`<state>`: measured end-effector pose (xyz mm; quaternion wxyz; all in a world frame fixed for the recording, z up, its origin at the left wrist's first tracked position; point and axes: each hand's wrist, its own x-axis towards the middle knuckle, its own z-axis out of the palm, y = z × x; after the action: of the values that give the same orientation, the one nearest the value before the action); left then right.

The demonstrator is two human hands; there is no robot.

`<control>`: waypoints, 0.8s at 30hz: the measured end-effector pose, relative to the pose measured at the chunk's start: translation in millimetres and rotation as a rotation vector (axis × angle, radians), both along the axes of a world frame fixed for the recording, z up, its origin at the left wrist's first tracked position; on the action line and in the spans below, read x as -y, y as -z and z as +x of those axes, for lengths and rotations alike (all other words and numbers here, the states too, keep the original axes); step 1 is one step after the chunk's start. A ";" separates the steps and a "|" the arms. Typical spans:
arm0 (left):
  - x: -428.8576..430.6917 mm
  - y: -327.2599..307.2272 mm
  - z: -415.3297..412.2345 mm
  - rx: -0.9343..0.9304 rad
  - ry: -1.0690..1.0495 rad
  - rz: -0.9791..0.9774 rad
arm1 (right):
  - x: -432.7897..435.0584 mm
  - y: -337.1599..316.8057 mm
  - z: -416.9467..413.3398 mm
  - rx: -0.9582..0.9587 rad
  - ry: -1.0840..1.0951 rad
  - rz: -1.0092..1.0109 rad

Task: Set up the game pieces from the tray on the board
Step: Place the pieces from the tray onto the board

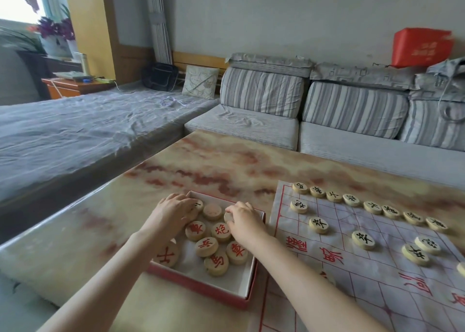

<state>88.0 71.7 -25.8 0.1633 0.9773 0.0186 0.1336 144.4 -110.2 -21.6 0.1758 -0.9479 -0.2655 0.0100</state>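
**1. left hand** [173,212]: lies over the 11 o'clock corner of the tray, fingers covering at least one disc. Whether it grips any cannot be told. Risk, as judged: a raking motion could flip or scatter neighbouring discs.

**2. tray** [201,285]: shallow red-walled box with a white floor, on the counter [201,160] at 9 o'clock of the board.
- Contents: six red-lettered xiangqi discs [206,246] face up, from the centre toward 6 and 8 o'clock.
- One blank-faced disc [212,211] sits at 12 o'clock.
- Risk: with its face hidden, the blank-faced disc could be placed on the wrong point.

**3. right hand** [242,221]: fingertips clamped on a pinched disc [228,216] at the tray's 1 o'clock, close to the wall.
- Risk: the disc is held only by its edge, so it may slip and fall among the others or roll off the counter.
- The forearm crosses the tray's right wall and may catch it.

**4. board** [377,269]: thin creased sheet with a red grid.
- Black-lettered discs [352,200] are set along its far side.
- Risk: a brushing wrist could drag the sheet and shift them.
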 end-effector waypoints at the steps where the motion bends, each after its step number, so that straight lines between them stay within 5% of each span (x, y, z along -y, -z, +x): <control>1: -0.4 -0.1 -0.7 0.025 -0.010 -0.010 | -0.4 1.6 1.7 0.020 0.003 -0.006; 14: 8.6 -5.9 -24.6 0.336 -0.097 -0.495 | -2.4 0.2 3.1 0.144 0.019 0.001; 18: 23.3 1.5 -29.0 0.168 -0.008 -0.551 | 4.4 -2.4 0.9 -0.006 0.073 0.173; 24: 25.9 10.1 -33.0 -0.005 -0.002 -0.460 | 8.0 -0.7 1.0 -0.023 0.103 0.173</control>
<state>55.1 45.9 -35.9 0.3814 0.9148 0.0500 0.1235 145.4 -118.2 -20.9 0.2602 -0.9414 -0.2143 -0.0112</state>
